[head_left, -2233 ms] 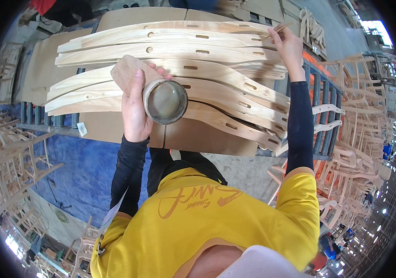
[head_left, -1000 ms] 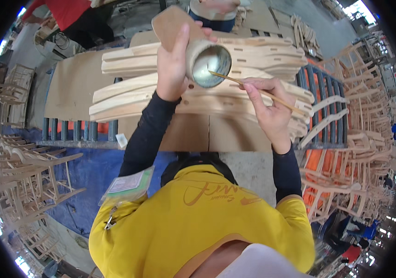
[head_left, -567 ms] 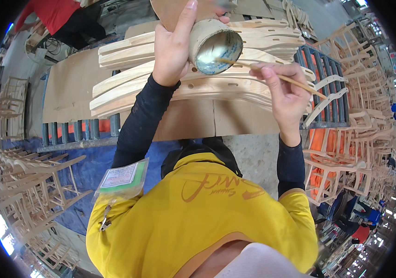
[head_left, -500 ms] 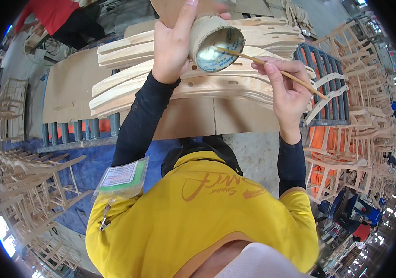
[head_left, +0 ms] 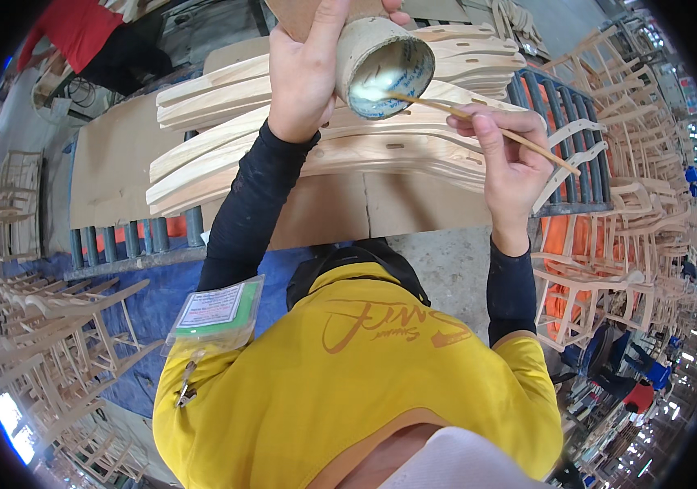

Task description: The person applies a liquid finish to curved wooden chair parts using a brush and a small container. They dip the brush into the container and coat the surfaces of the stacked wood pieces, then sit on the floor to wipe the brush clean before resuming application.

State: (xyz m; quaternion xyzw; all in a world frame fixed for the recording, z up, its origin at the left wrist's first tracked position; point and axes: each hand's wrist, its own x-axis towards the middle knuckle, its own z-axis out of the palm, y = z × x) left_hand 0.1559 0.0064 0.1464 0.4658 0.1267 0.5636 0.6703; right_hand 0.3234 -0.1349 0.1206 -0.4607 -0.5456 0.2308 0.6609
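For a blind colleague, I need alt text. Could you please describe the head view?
The left hand holds up a tan cup with pale paste inside, while the right hand dips a thin wooden stick into it. Below lie curved wooden parts stacked on cardboard, with wooden chair frames around.

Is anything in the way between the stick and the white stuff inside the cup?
No, nothing visible. The right hand holds the stick, whose tip already reaches into the open cup held tilted by the left hand.
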